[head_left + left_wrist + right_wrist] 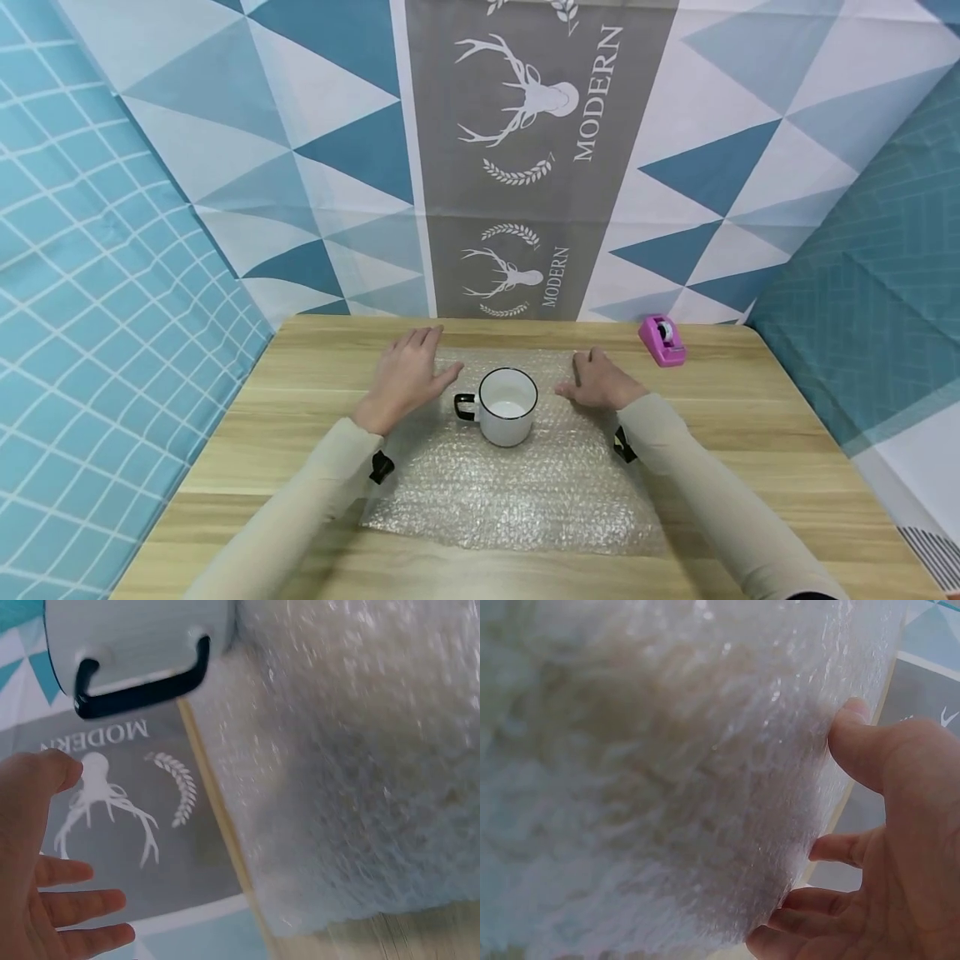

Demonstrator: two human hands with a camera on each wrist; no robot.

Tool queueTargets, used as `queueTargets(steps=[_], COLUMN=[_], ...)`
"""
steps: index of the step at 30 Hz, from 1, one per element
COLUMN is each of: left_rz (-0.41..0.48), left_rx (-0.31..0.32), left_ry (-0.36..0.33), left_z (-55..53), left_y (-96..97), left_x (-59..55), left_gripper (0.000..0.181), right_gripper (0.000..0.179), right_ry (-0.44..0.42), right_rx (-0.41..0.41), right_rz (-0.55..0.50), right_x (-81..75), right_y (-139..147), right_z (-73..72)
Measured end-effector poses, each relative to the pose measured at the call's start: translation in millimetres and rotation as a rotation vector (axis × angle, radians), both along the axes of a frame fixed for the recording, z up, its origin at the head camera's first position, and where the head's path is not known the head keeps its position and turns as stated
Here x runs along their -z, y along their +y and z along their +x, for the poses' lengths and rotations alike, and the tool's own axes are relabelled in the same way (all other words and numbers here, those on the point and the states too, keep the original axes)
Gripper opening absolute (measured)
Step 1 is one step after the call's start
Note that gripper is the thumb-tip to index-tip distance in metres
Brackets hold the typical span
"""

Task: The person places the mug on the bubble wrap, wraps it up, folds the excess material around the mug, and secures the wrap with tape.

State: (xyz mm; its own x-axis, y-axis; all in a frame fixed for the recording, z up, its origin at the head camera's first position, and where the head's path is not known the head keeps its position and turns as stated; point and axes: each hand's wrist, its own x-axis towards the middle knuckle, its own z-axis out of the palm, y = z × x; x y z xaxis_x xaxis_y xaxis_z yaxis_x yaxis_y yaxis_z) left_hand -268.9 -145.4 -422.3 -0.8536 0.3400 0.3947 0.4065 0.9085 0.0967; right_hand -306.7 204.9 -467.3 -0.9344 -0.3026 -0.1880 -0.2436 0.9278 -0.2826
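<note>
Nearest the head camera are two pale sleeves (288, 521), reaching in from the lower corners over a wood-grain desk (247, 450). Between them a sheet of bubble wrap (517, 504) lies flat, and on it, toward its far side, stands a white mug (504, 423), upright, with a black rim and a black handle (465, 407) turned to the person's left. The left hand (408, 372) is just beyond the handle on that side, fingers extended and thumb pointing toward the mug, with a gap between; it has hold of nothing. The right hand (602, 383) is on the mug's other side, apart from it, by the far right part of the wrap, its fingers slightly bent and thumb held away from them. A pink tape dispenser (662, 340) sits beyond that hand near the back edge of the desk, before a patterned cloth (360, 167). In the left wrist view, the hand is spread at the left edge, its thumb near the mug's handle but clear of it, and the wrap fills the right side. In the right wrist view, thumb and fingers are parted along the wrap's edge, gripping nothing; whether the fingertips touch the sheet I cannot tell.
</note>
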Motion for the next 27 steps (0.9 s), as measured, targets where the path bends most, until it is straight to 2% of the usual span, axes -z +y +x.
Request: queueTargets(steps=[7, 11, 17, 27], left_rz=[-0.02, -0.025, -0.036, -0.126], left_rx=[-0.025, -0.05, -0.091, -0.119], left_ry=[-0.043, -0.093, -0.161, -0.291], left_z=[-10.9, -19.7, -31.0, -46.7], left_y=[-5.9, -10.7, -16.7, -21.8], left_x=[2.5, 5.4, 14.5, 29.8], left_gripper=[0.083, 0.086, 0.092, 0.1], right_gripper=[0.078, 0.078, 0.073, 0.072], right_ry=[0.018, 0.015, 0.007, 0.015], right_rx=[-0.005, -0.001, 0.003, 0.011], right_rz=[0.016, 0.029, 0.023, 0.029], right_x=[-1.1, 0.2, -0.3, -1.3], right_y=[0, 0, -2, -3], right_z=[-0.4, -0.7, 1.6, 2.1])
